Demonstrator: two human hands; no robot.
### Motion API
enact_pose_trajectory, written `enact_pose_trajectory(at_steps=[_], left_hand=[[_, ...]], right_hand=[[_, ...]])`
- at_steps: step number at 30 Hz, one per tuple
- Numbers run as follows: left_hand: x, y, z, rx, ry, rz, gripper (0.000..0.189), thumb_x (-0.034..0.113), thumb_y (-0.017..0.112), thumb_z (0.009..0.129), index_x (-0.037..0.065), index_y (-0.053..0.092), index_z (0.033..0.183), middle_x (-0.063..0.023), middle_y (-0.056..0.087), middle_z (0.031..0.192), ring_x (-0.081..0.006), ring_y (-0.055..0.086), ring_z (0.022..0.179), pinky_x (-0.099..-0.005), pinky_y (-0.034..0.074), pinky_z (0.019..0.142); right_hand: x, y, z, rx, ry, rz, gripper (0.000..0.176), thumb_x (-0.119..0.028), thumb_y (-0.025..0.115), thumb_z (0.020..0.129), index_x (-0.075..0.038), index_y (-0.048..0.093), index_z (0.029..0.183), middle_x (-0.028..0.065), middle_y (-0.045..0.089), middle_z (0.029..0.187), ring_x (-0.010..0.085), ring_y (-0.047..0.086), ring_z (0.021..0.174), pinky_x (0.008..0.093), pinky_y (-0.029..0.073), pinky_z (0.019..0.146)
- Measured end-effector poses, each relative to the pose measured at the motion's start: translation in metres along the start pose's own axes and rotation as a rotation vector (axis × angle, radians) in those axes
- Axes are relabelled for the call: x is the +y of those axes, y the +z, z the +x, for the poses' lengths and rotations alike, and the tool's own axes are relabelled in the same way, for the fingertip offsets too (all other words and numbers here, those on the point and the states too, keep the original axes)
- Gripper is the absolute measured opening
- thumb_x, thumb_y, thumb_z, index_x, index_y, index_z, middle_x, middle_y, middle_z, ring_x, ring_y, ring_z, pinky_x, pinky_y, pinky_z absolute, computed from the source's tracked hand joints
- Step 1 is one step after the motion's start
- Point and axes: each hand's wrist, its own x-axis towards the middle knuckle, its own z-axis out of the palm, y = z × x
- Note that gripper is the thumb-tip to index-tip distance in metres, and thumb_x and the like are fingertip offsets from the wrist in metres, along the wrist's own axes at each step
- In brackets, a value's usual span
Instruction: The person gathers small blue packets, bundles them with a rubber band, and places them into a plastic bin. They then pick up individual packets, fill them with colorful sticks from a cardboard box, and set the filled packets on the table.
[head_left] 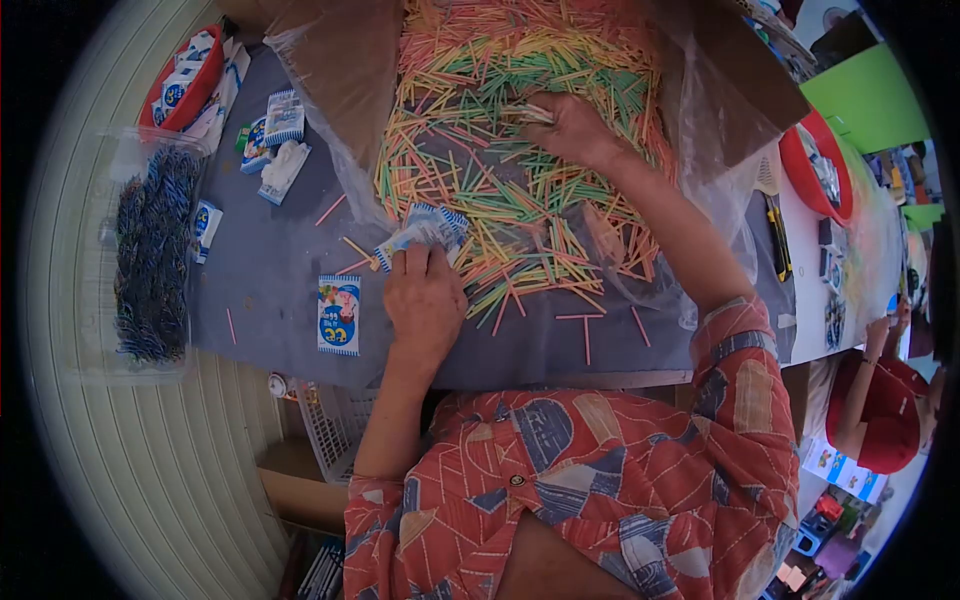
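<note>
My left hand [425,300] is closed on a blue-and-white printed packet [432,222], which lies at the near left edge of a large heap of thin coloured sticks [580,265]. The sticks are pink, yellow, green and orange. Over the far part of the heap, my right hand [575,130] pinches a few pale thin sticks [535,113] between its fingers; the exact number cannot be made out. Another blue packet [339,315] lies flat, printed side up, to the left of my left hand.
Clear plastic sheeting [690,190] and cardboard flaps [715,90] flank the heap. At left stand a clear tub [185,345] of dark twisted strands, a red bowl [208,82] of packets, and loose packets [285,118]. A yellow-black cutter [778,237] and red basin [797,165] are right; another person [885,415] sits beyond.
</note>
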Motion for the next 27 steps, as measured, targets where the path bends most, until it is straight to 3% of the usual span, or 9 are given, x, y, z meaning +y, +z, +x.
enact_pose_trajectory(at_steps=[7, 9, 10, 13, 17, 18, 20, 23, 27], left_hand=[[-0.016, -0.009, -0.003, 0.057, -0.171, -0.394, 0.024, -0.002, 0.073, 0.076, 0.001, 0.070, 0.099, -0.0121, 0.062, 0.094, -0.0272, 0.063, 0.085, -0.0355, 0.051, 0.070], [-0.027, -0.008, -0.004, 0.041, -0.152, -0.466, 0.021, -0.001, 0.073, 0.077, 0.000, 0.070, 0.098, -0.0117, 0.062, 0.094, -0.0253, 0.063, 0.085, -0.0337, 0.050, 0.069], [-0.031, -0.007, -0.004, 0.024, -0.131, -0.537, 0.018, -0.001, 0.074, 0.079, 0.000, 0.070, 0.097, -0.0113, 0.063, 0.094, -0.0234, 0.063, 0.085, -0.0319, 0.049, 0.069], [-0.036, -0.012, -0.003, -0.070, -0.392, -0.799, 0.009, 0.000, 0.073, 0.077, 0.000, 0.069, 0.085, -0.0101, 0.063, 0.090, -0.0291, 0.061, 0.088, -0.0370, 0.048, 0.076], [-0.037, -0.014, 0.002, 0.108, -0.244, -0.631, 0.009, 0.002, 0.073, 0.077, 0.000, 0.069, 0.085, -0.0105, 0.062, 0.090, -0.0300, 0.060, 0.087, -0.0383, 0.049, 0.075], [-0.032, -0.015, 0.003, 0.086, -0.159, -0.488, 0.009, 0.003, 0.074, 0.077, 0.000, 0.069, 0.085, -0.0104, 0.062, 0.088, -0.0306, 0.060, 0.086, -0.0391, 0.049, 0.075], [-0.028, -0.019, 0.004, 0.066, -0.071, -0.346, 0.010, 0.004, 0.074, 0.077, 0.001, 0.069, 0.085, -0.0104, 0.061, 0.087, -0.0312, 0.059, 0.085, -0.0400, 0.049, 0.075], [-0.029, -0.022, 0.002, -0.074, -0.124, -0.382, 0.011, 0.005, 0.074, 0.076, 0.001, 0.070, 0.086, -0.0105, 0.062, 0.088, -0.0324, 0.059, 0.087, -0.0421, 0.049, 0.077], [-0.044, -0.019, 0.002, -0.069, -0.181, -0.595, 0.008, 0.001, 0.074, 0.079, -0.001, 0.069, 0.085, -0.0103, 0.062, 0.081, -0.0250, 0.060, 0.073, -0.0337, 0.049, 0.068]], right_hand=[[0.008, 0.003, -0.007, 0.028, 0.284, 0.343, 0.041, -0.043, 0.065, 0.092, -0.005, 0.069, 0.106, 0.0131, 0.071, 0.094, 0.0258, 0.068, 0.087, 0.0419, 0.051, 0.083], [0.015, 0.018, -0.012, 0.172, 0.011, -0.321, 0.045, -0.047, 0.062, 0.094, -0.003, 0.070, 0.101, 0.0114, 0.071, 0.092, 0.0214, 0.065, 0.088, 0.0359, 0.049, 0.088], [0.015, 0.016, -0.010, 0.169, 0.006, -0.324, 0.045, -0.047, 0.062, 0.094, -0.003, 0.070, 0.101, 0.0114, 0.071, 0.092, 0.0214, 0.065, 0.088, 0.0359, 0.049, 0.088], [0.007, 0.005, -0.002, -0.005, 0.317, 0.384, 0.058, -0.058, 0.053, 0.096, -0.004, 0.071, 0.098, 0.0066, 0.071, 0.095, 0.0219, 0.061, 0.102, 0.0434, 0.032, 0.108], [-0.024, -0.012, -0.002, 0.284, 0.157, 0.398, 0.043, -0.044, 0.048, 0.103, -0.008, 0.067, 0.088, 0.0037, 0.066, 0.079, 0.0199, 0.064, 0.086, 0.0448, 0.042, 0.095], [-0.024, -0.011, -0.006, 0.282, 0.161, 0.392, 0.043, -0.044, 0.048, 0.103, -0.008, 0.067, 0.088, 0.0037, 0.066, 0.079, 0.0199, 0.064, 0.086, 0.0448, 0.042, 0.095], [-0.021, -0.011, -0.012, 0.232, 0.352, 1.054, 0.041, -0.045, 0.047, 0.104, -0.008, 0.060, 0.091, -0.0001, 0.048, 0.065, 0.0204, 0.058, 0.084, 0.0407, 0.047, 0.084], [-0.018, -0.006, -0.023, 0.091, 0.256, 1.429, 0.043, -0.048, 0.046, 0.103, -0.009, 0.057, 0.091, -0.0005, 0.040, 0.063, 0.0205, 0.055, 0.080, 0.0401, 0.046, 0.081], [-0.031, 0.008, -0.031, 0.055, 0.235, 1.515, 0.051, -0.053, 0.039, 0.104, -0.007, 0.056, 0.091, 0.0024, 0.047, 0.065, 0.0215, 0.057, 0.077, 0.0406, 0.046, 0.084]])
